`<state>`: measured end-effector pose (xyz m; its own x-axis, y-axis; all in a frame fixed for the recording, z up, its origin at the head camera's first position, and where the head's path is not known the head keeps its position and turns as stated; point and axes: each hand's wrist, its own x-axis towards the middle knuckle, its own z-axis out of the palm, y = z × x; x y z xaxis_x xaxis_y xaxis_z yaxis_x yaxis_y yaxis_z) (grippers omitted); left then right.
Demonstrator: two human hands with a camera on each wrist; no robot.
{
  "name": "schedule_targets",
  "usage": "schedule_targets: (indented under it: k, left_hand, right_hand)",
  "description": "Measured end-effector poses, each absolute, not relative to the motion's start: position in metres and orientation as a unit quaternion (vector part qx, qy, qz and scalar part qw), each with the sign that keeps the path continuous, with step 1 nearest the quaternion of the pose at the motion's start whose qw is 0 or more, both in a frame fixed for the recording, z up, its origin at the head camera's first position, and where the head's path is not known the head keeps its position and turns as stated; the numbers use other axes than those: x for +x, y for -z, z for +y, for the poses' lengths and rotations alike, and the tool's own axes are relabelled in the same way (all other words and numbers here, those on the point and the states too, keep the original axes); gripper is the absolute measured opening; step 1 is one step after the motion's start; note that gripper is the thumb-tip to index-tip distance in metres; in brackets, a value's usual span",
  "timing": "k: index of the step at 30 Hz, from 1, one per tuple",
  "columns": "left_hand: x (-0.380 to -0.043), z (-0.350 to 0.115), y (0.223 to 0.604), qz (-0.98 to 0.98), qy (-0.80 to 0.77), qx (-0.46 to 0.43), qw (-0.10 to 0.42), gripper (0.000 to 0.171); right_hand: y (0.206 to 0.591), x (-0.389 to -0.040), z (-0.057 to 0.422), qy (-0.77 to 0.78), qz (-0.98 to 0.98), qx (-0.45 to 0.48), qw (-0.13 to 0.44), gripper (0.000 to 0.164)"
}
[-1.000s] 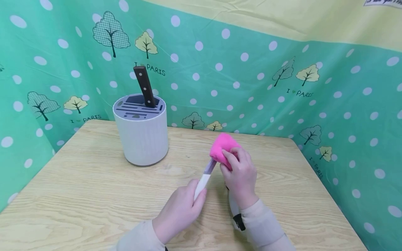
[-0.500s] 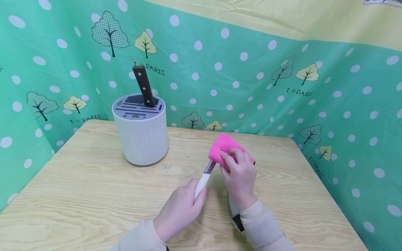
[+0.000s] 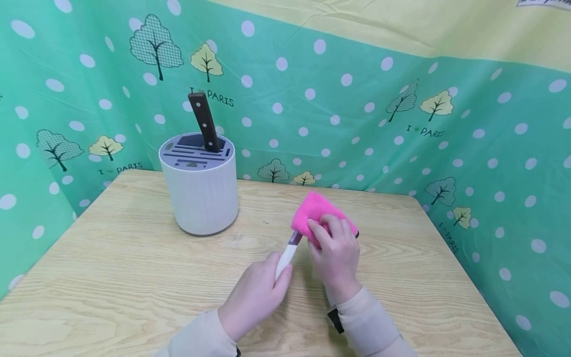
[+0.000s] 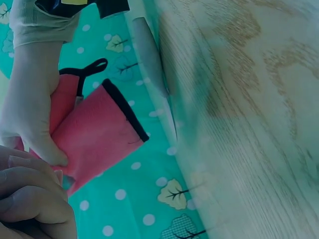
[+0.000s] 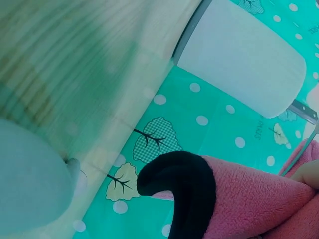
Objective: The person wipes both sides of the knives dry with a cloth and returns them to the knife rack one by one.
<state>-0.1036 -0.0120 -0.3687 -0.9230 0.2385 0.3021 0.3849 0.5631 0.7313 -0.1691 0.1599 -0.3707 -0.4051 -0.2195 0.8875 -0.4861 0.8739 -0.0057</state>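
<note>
Wiping is being done: white-handled knife (image 3: 287,255) is being gripped by left hand (image 3: 254,297), pink cloth (image 3: 314,213) being pinched around its blade by right hand (image 3: 334,253); a steady stroke seems needed next.

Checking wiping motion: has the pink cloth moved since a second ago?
Yes. The pink cloth slid slightly left, toward the knife block and the white handle.

Knife block (image 3: 199,191) stands back-left — bare table (image 3: 111,277) before it.

Even, bright light and a sharp head view; both wrist views are blurred, teal-tinted and soft-edged.
</note>
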Motion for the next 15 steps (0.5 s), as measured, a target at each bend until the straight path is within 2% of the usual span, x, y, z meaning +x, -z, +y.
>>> schedule_targets:
  k: [15]
  left_hand:
    - [-0.1041,-0.0125,0.3711,-0.880,0.439,-0.166,0.075,0.016]
  right_hand:
    - [0.3724,-0.1688,0.1606,-0.154,-0.829,0.214,0.494,0.025]
